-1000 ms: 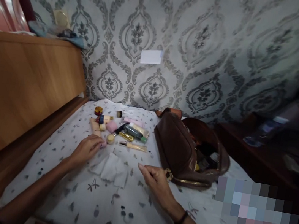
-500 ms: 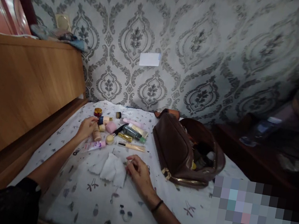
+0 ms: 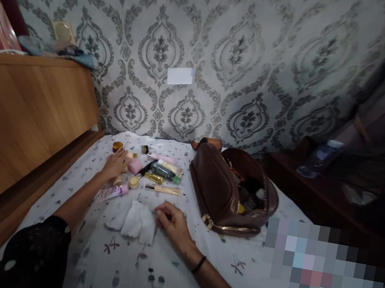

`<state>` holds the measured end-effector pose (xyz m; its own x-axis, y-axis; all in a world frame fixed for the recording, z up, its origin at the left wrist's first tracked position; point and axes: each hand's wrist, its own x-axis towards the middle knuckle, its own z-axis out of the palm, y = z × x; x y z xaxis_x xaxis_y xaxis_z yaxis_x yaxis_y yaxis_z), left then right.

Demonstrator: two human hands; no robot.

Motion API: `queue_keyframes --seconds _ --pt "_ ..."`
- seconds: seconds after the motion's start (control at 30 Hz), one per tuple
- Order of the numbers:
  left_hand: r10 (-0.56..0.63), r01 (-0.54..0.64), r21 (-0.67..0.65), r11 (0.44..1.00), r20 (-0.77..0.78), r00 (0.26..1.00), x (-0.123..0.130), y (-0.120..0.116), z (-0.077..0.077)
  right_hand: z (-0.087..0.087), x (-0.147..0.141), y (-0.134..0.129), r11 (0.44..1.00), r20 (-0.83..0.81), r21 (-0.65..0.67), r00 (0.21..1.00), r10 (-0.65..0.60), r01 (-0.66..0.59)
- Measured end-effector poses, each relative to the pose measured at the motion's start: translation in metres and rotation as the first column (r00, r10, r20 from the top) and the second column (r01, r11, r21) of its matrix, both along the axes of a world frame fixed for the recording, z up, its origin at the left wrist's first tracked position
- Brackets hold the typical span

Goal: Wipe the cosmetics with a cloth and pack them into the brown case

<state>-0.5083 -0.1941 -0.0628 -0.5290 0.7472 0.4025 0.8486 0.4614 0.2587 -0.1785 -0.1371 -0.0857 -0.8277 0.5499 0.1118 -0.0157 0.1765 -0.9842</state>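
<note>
My left hand (image 3: pixel 114 165) lies over the left side of a group of cosmetics, its fingers spread near a red jar with a gold lid (image 3: pixel 117 146) and a pink square item (image 3: pixel 135 166). Below it is a pink and white tube (image 3: pixel 115 192). My right hand (image 3: pixel 173 222) hovers by the right edge of a crumpled white cloth (image 3: pixel 136 221), fingers loosely curved and apart. Between the hands and the wall are a green-capped bottle (image 3: pixel 165 173), a gold tube (image 3: pixel 154 177), a small cream jar (image 3: pixel 134 182) and a slim beige tube (image 3: pixel 165 190).
An open brown bag (image 3: pixel 220 188) stands right of the cosmetics. Further right, a clear bottle (image 3: pixel 318 159) rests on a dark ledge. A wooden cabinet (image 3: pixel 23 134) borders the left side; a patterned wall rises behind.
My left hand has moved forward and over the cosmetics, now covering part of the dark-blue-capped bottle. The view has shifted slightly to the right. My right hand stays by the cloth.
</note>
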Motion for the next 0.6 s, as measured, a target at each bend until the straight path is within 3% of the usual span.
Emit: queue_keyframes --seconds 0.27,0.47,0.6 --pt "-0.087 0.086 -0.028 0.996 -0.055 0.995 -0.014 -0.009 0.013 -0.003 -0.001 0.001 1.0 0.0 -0.019 1.0 0.009 -0.009" --pt "-0.094 0.092 -0.075 0.993 -0.036 0.995 -0.017 -0.012 0.003 0.0 0.001 0.001 1.0 -0.002 -0.017 1.0 0.023 -0.023" --pt "-0.095 0.093 -0.117 0.989 -0.005 0.996 -0.015 -0.009 0.006 -0.002 0.0 -0.001 1.0 -0.004 -0.015 1.0 0.017 -0.017"
